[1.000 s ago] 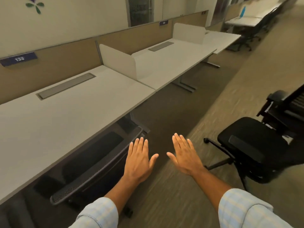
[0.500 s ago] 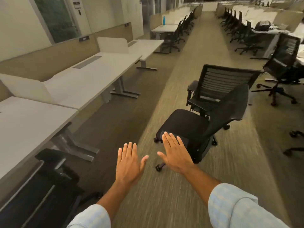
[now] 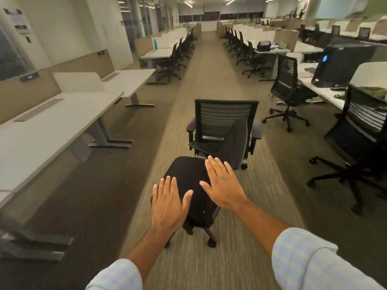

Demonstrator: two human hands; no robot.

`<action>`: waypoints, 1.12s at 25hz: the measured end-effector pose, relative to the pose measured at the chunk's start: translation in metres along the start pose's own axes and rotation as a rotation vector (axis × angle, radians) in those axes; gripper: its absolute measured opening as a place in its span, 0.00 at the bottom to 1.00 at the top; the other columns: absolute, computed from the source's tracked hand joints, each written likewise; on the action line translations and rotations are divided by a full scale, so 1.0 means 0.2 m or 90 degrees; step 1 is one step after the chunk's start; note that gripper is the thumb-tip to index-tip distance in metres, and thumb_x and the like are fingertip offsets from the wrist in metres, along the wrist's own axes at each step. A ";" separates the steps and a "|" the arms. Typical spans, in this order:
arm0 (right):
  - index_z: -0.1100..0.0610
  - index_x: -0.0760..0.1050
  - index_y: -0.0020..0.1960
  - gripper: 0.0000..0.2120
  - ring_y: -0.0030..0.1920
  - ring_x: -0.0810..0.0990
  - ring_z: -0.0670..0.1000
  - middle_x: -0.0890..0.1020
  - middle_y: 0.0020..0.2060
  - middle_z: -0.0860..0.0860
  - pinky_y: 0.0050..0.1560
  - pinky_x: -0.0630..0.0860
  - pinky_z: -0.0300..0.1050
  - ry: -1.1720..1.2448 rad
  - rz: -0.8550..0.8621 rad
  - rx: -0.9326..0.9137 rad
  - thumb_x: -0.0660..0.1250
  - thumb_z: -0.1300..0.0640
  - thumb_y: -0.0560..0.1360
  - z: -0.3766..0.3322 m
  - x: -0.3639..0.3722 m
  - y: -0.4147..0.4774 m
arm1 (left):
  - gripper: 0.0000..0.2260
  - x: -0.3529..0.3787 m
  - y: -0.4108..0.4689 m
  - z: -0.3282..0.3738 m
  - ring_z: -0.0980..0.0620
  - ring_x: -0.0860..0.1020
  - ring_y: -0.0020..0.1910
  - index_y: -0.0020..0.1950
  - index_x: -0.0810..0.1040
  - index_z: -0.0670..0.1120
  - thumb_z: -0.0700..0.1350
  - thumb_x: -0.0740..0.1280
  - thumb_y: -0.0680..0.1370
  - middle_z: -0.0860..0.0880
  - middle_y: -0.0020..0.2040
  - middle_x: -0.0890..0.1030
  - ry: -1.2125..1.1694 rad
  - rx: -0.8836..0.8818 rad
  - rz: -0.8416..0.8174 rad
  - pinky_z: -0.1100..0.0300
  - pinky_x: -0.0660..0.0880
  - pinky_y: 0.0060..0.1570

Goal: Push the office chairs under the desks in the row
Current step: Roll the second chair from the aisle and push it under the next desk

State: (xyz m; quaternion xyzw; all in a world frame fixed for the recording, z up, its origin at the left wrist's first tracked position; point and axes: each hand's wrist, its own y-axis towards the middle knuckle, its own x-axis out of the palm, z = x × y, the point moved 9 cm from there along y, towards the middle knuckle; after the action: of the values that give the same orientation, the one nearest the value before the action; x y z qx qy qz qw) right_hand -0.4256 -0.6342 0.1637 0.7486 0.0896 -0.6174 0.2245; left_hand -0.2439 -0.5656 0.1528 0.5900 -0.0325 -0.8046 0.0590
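Observation:
A black office chair [image 3: 191,170] stands in the carpet aisle straight ahead, its seat toward me and its grey backrest [image 3: 235,143] at the far right. A second black chair with a slatted back [image 3: 225,120] stands just behind it. My left hand [image 3: 168,204] and my right hand [image 3: 223,185] are held out flat, fingers apart, over the near chair's seat, holding nothing. Whether they touch the seat I cannot tell. The row of white desks [image 3: 48,126] runs along the left wall, with bare floor beneath the two nearest ones.
A desk leg [image 3: 104,135] and a foot rail [image 3: 35,241] stand at the left. On the right, two more black chairs [image 3: 287,88] [image 3: 364,139] stand out from desks carrying monitors [image 3: 339,65]. The aisle runs far ahead between further rows of chairs.
My view has swung right from the desks to face down the aisle. The loose chair now sits centred under my hands, which stay flat and empty.

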 end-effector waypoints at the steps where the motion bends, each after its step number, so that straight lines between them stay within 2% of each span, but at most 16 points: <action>1: 0.58 0.48 0.88 0.38 0.88 0.49 0.57 0.52 0.88 0.56 0.85 0.43 0.57 -0.005 0.008 0.010 0.49 0.36 0.87 0.10 -0.02 0.03 | 0.49 0.02 0.07 0.08 0.45 0.48 0.89 0.89 0.52 0.44 0.74 0.32 0.78 0.44 0.90 0.54 -0.007 0.012 -0.001 0.44 0.43 0.87; 6: 0.58 0.49 0.88 0.38 0.88 0.49 0.57 0.53 0.88 0.56 0.86 0.45 0.59 -0.031 0.022 0.074 0.47 0.37 0.86 0.60 -0.06 0.25 | 0.48 0.15 0.52 0.39 0.45 0.46 0.89 0.89 0.50 0.45 0.74 0.32 0.78 0.44 0.90 0.52 -0.047 0.055 -0.011 0.45 0.41 0.87; 8: 0.58 0.48 0.88 0.37 0.88 0.49 0.57 0.53 0.88 0.56 0.87 0.46 0.59 -0.037 0.012 0.101 0.48 0.37 0.87 0.78 -0.05 0.35 | 0.48 0.21 0.70 0.48 0.45 0.47 0.89 0.89 0.51 0.44 0.74 0.33 0.78 0.43 0.90 0.53 -0.064 0.063 -0.021 0.45 0.41 0.87; 12: 0.58 0.49 0.88 0.40 0.88 0.50 0.57 0.54 0.88 0.56 0.87 0.47 0.59 -0.066 -0.011 0.117 0.44 0.35 0.84 1.05 -0.04 0.55 | 0.47 0.28 1.04 0.62 0.44 0.51 0.89 0.88 0.54 0.44 0.74 0.35 0.80 0.42 0.89 0.57 -0.096 0.074 -0.031 0.44 0.44 0.87; 16: 0.57 0.49 0.88 0.37 0.88 0.50 0.57 0.54 0.88 0.56 0.86 0.46 0.58 -0.074 -0.010 0.148 0.51 0.38 0.88 1.25 -0.02 0.72 | 0.43 0.36 1.28 0.75 0.44 0.51 0.89 0.89 0.53 0.44 0.72 0.41 0.82 0.43 0.89 0.56 -0.118 0.070 -0.078 0.44 0.45 0.87; 19: 0.56 0.48 0.89 0.36 0.88 0.48 0.55 0.52 0.88 0.54 0.86 0.45 0.57 -0.068 -0.038 0.131 0.52 0.38 0.88 1.33 0.02 0.83 | 0.40 0.43 1.33 0.81 0.45 0.52 0.89 0.89 0.53 0.45 0.70 0.47 0.85 0.43 0.89 0.57 -0.135 0.076 -0.107 0.45 0.46 0.87; 23: 0.55 0.48 0.89 0.36 0.88 0.48 0.55 0.52 0.88 0.54 0.86 0.44 0.56 -0.067 -0.056 0.097 0.53 0.38 0.88 1.48 0.03 1.08 | 0.40 0.51 1.45 0.87 0.45 0.52 0.89 0.89 0.53 0.45 0.71 0.48 0.85 0.44 0.89 0.57 -0.135 0.054 -0.121 0.45 0.46 0.87; 28: 0.54 0.50 0.89 0.37 0.88 0.50 0.53 0.53 0.88 0.53 0.86 0.45 0.55 -0.123 -0.152 -0.064 0.51 0.35 0.87 1.65 0.20 1.34 | 0.45 0.69 1.47 0.94 0.44 0.52 0.89 0.89 0.48 0.45 0.75 0.49 0.82 0.44 0.90 0.53 -0.105 -0.008 -0.208 0.42 0.49 0.87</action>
State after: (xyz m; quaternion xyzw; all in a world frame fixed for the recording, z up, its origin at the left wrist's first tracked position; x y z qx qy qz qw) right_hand -0.5992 -1.0243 0.1411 0.6576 0.1865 -0.7035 0.1944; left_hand -0.4469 -0.8779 0.1152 0.5192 0.0638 -0.8493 -0.0717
